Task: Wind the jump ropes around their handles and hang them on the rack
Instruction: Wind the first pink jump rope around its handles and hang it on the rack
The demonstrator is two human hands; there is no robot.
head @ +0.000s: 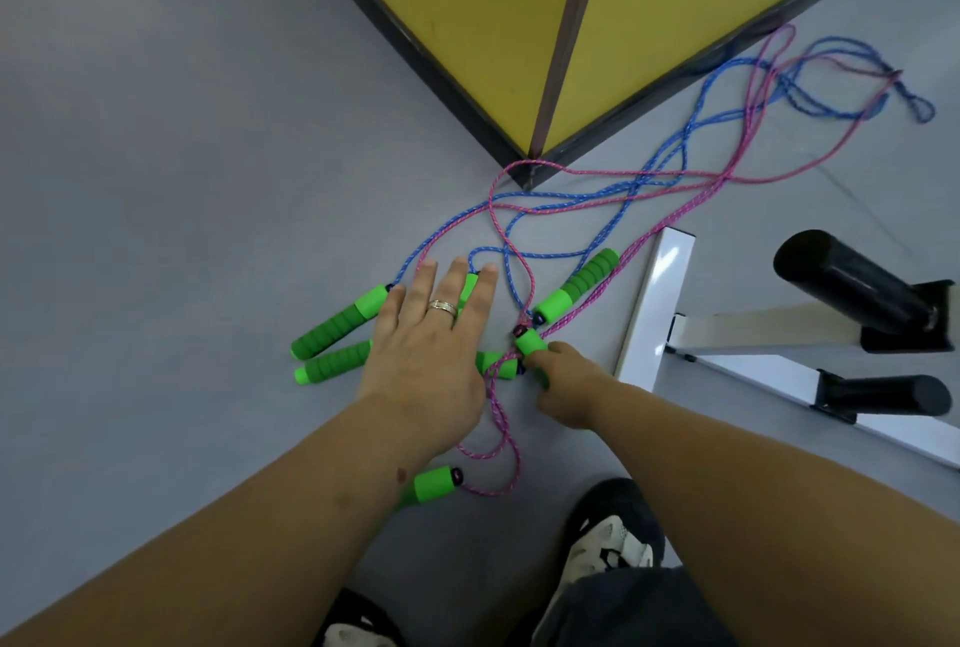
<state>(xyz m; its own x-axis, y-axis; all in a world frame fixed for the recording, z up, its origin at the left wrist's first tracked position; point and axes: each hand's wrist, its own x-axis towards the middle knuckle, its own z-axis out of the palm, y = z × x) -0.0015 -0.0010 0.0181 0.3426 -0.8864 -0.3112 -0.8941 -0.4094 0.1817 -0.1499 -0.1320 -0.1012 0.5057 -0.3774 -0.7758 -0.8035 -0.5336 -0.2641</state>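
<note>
My left hand (431, 360) lies flat, fingers straight, over the green handles (337, 329) on the floor (156, 179); my right hand (563, 386) grips one handle (530, 341). The pink and blue ropes (649, 189) trail toward two o'clock, the rack (660, 303) at three

A single wide-angle view from the person's head looks steeply down and a little forward at the smooth grey floor (182, 179), close enough that both bare forearms fill the lower half of the frame and the black-and-white shoes (613, 542) sit at the bottom edge. It faces a yellow-panelled, dark-framed corner (467, 23) at top centre, with the white metal rack with black cylindrical pegs (654, 303) cut off by the right edge. Straight edges bow toward the frame's borders, and no second view overlaps it.
</note>
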